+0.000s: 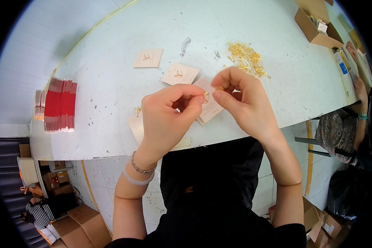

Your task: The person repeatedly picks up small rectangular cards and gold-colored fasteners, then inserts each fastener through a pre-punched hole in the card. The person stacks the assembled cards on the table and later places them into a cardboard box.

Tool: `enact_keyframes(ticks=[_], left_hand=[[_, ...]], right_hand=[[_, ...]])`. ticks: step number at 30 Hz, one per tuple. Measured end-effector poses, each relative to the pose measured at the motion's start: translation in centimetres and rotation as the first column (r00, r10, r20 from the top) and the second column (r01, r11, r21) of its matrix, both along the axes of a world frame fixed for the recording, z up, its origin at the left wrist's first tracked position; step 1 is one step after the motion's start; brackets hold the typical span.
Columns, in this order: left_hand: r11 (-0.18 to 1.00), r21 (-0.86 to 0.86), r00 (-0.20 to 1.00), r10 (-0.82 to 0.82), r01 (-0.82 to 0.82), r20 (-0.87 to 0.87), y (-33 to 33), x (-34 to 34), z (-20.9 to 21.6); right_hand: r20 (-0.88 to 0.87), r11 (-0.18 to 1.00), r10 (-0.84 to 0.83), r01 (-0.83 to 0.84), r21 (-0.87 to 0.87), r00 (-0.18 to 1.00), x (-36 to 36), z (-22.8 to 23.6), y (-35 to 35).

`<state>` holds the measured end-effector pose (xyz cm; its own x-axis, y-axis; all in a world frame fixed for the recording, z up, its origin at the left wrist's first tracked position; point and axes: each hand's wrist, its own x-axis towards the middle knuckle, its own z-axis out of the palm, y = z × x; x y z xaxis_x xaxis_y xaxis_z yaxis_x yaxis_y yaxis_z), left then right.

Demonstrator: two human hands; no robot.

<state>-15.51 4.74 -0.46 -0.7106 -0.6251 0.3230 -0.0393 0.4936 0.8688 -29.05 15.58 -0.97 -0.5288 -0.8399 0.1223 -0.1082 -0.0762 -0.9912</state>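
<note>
Between thumb and forefinger, my left hand (169, 111) pinches a small gold wire clip (206, 97). My right hand (244, 99) is just beside it, fingers curled and thumb close to the forefinger; whatever may be in that pinch is too small to make out. Below both hands lies a pale printed card (211, 108). A stack of cards with a gold piece on top (180, 74) sits just beyond, and another such stack (148, 58) is farther left. Another pale card (136, 126) is partly hidden by my left hand, with gold clips (138, 110) at its edge.
A loose pile of gold clips (248, 58) lies beyond my right hand. Red-and-pink bundles (60, 105) stand at the table's left. An open cardboard box (316, 27) is at the far right, near another person's hand (361, 89). The table's near edge (99, 158) runs before me.
</note>
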Motion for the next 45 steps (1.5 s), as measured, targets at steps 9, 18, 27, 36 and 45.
enact_keyframes(ticks=[9, 18, 27, 36, 45], left_hand=[[0.859, -0.512, 1.0, 0.013, -0.016, -0.01, 0.7, 0.0, 0.3], [0.778, -0.627, 0.999, 0.023, -0.047, -0.046, 0.8, -0.1, 0.2], [0.912, -0.409, 0.998, 0.033, -0.01, 0.051, 0.9, 0.0, 0.7], [0.967, -0.224, 0.987, -0.094, 0.122, 0.133, -0.2, 0.3, 2.1], [0.964, -0.259, 0.796, 0.205, -0.062, 0.57, -9.5, 0.5, 2.2]], right_hand=[[0.004, 0.988, 0.101, -0.101, 0.116, 0.995, -0.2, 0.9, 0.6], [0.101, 0.991, 0.072, -0.082, 0.102, 0.992, 0.0, 0.2, 0.2], [-0.087, 0.989, 0.021, -0.008, 0.151, 0.996, 0.0, 0.8, 0.1], [-0.041, 0.982, 0.183, -0.18, 0.063, 0.982, -0.9, 0.4, 0.1], [0.379, 0.982, 0.189, -0.169, -0.086, 0.906, -3.5, -0.4, 1.0]])
